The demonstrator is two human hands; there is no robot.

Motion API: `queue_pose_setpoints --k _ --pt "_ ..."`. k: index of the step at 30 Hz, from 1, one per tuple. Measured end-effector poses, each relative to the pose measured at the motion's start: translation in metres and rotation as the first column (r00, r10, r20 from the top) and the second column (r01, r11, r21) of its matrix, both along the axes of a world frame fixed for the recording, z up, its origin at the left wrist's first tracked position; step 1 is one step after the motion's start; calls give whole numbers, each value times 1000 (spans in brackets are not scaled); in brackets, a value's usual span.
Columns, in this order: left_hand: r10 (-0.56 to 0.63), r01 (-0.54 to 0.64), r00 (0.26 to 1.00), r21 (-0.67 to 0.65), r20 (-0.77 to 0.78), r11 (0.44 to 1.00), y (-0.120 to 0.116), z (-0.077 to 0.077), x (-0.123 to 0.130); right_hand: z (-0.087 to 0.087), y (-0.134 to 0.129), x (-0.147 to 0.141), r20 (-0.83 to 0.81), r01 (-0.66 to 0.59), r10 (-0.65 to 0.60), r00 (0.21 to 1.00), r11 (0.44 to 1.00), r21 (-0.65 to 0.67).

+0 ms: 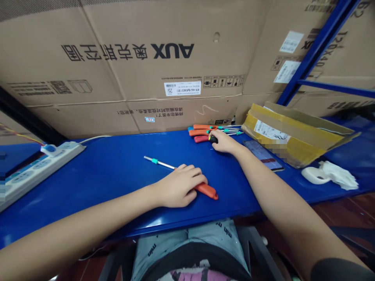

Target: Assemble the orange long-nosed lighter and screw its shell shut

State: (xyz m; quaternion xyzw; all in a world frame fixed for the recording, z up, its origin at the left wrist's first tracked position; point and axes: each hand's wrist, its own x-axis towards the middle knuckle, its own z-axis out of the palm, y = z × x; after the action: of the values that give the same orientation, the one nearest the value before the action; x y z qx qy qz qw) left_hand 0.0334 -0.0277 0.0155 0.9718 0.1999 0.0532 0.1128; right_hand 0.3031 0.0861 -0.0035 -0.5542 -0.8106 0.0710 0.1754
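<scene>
My left hand [181, 187] is closed over a screwdriver with an orange handle [207, 191], lying slantwise on the blue tabletop [123, 171]. Its slim metal shaft with a green collar points to the upper left. Farther back, my right hand [224, 142] has its fingers round the black-and-yellow handle [213, 139] of another tool, whose other end my hand hides. Just beyond and beside those fingers lie several similar screwdrivers [199, 133] in a bunch, with orange, red and blue handles, their shafts pointing right.
A phone [262, 155] lies beside my right forearm, in front of an open cardboard box with yellow tape [281, 142]. A white tape roll and crumpled white material [340, 175] are at the right. A white power strip [41, 166] runs along the left. Large cardboard [117, 78] stands behind.
</scene>
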Motion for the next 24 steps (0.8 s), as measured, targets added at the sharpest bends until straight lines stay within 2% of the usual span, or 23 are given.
queue_pose_setpoints --k 3,5,12,16,18,20,22,24 --pt "-81 81 997 -25 20 996 -7 3 -1 4 -2 3 14 -36 36 999 999 -4" --pt "-95 95 995 -27 25 995 -10 4 -6 6 -2 4 23 -63 63 998 998 -7" --pt "-14 14 1000 -67 1 998 -16 13 -38 15 -6 6 69 -93 94 993 995 -20" --pt "62 -63 998 -59 -19 996 -23 19 -60 19 -18 -14 68 -73 68 995 995 65" --pt "143 -142 990 -58 17 988 -30 17 -67 17 -26 -32 3 -158 158 987 984 85" --pt "300 -295 948 -53 110 954 -37 10 -69 14 -36 -52 -16 -288 291 957 954 87" --pt "483 -483 858 -48 175 874 -44 0 -65 11 -45 -72 29 -383 382 924 921 69" --pt "601 -606 784 -22 155 795 -50 -8 -59 8 -53 -87 71 -439 436 897 898 38"
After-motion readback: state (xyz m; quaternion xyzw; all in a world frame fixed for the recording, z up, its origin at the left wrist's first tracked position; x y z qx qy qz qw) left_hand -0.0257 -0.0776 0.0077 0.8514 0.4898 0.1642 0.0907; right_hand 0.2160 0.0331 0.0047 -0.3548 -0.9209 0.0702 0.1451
